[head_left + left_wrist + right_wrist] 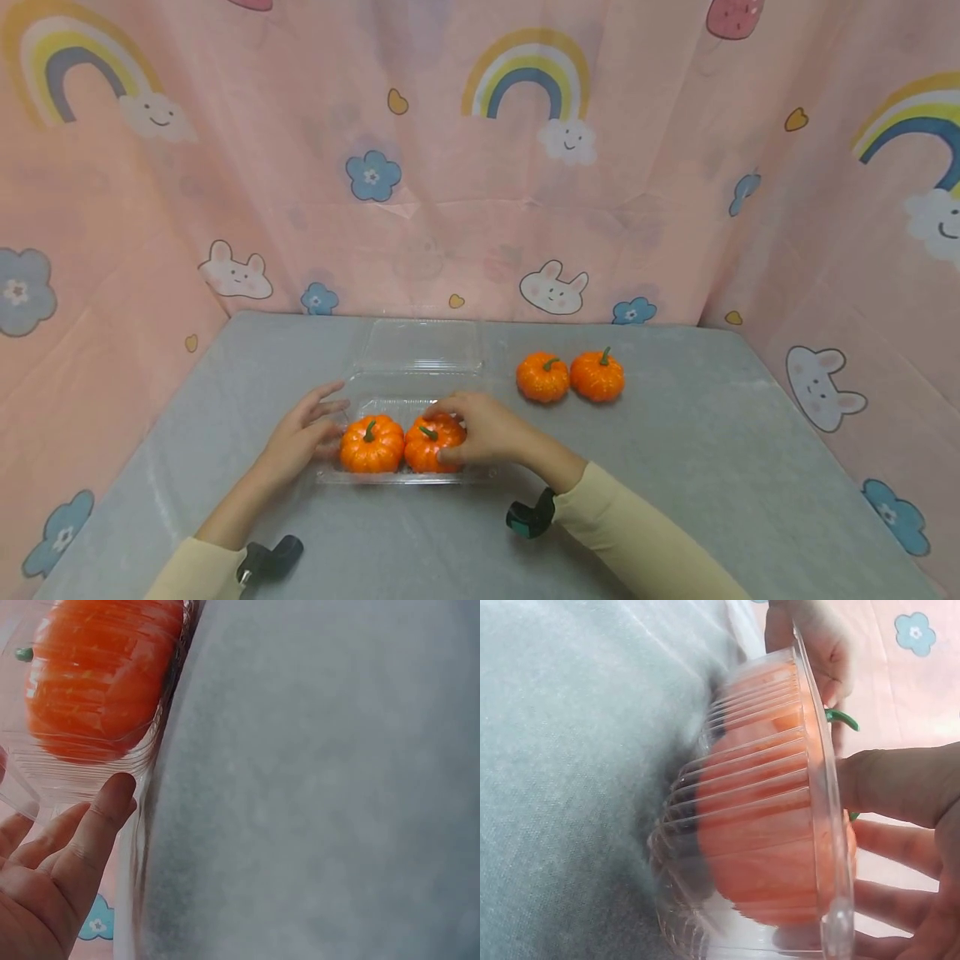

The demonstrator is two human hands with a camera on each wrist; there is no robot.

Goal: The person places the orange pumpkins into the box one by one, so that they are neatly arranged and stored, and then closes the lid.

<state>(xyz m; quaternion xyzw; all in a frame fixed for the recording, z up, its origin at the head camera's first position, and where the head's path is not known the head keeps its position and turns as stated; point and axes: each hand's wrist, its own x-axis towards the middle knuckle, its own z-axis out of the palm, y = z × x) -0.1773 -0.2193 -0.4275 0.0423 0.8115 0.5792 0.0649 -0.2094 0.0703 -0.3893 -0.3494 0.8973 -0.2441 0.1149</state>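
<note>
Pink cloth backdrop (450, 233), lightly creased, printed with rainbows, bunnies and blue flowers. Grey bench (712, 467) stood before it, surface matte and fabric-like in the wrist views. On it sat a clear plastic container (408, 479): thin, shiny, rectangular, ribbed walls, flat rim, lid laid open at the back. Cream sleeves (645, 533) came in from both sides. Left hand (302, 433) was released, fingers spread loosely at the container's left end; couldn't tell if it pressed the wall. Right hand (480, 433) grasped the right boxed pumpkin (427, 454), thumb in front, fingers behind. That one sat inside the container, next to the left boxed pumpkin (372, 446). Two loose pumpkins (542, 377) lay side by side on the bench, behind and right of the container. All four were bright orange, glossy, squat, round and lobed. Black wrist devices (531, 514) showed at the cuffs. Smallest: short, green, slightly bent stems (370, 431).
</note>
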